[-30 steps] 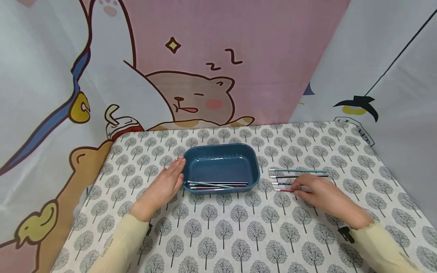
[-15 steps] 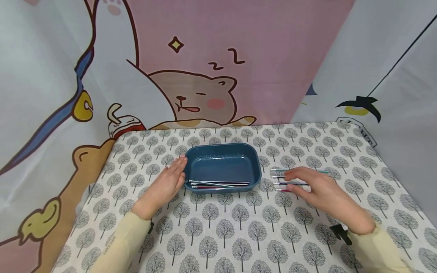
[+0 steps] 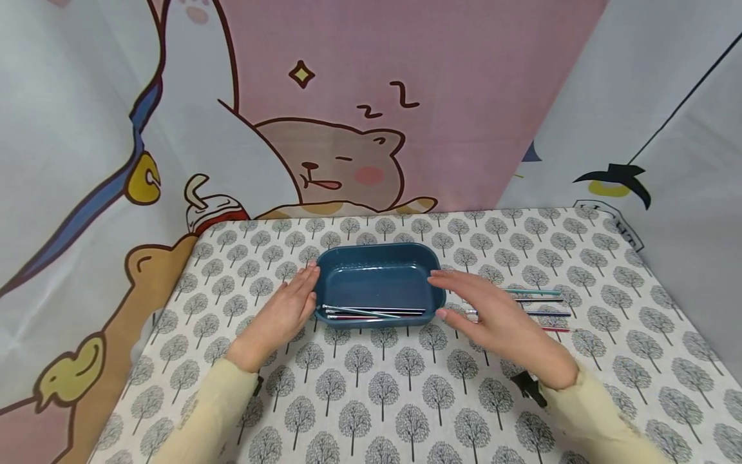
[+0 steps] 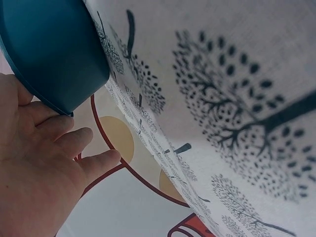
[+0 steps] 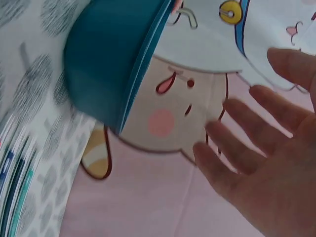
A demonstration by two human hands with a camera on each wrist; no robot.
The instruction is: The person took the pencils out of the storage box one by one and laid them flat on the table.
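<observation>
A dark blue rectangular basin (image 3: 377, 256) stands on the cloth, with several slim pencils (image 3: 406, 312) lying along its near side. Straight fingers of my left hand (image 3: 278, 319) rest against its left rim; the left wrist view shows that hand (image 4: 44, 163) beside the basin wall (image 4: 54, 54). At the basin's right end is my right hand (image 3: 493, 316), fingers spread and holding nothing. In the right wrist view the same hand (image 5: 266, 148) appears apart from the basin (image 5: 108, 59). Behind it lie a teal pencil (image 3: 533, 292), a black, a navy (image 3: 547, 314) and a red one (image 3: 556, 329), partly hidden.
A white cloth (image 3: 353, 412) printed with grey trees covers the table. Cartoon-printed curtains (image 3: 464, 96) hang close behind the table and along both sides.
My right hand has lifted off the pencils on the right, leaving them side by side, and has moved left to the basin's right end. The left hand has stayed at the left rim.
</observation>
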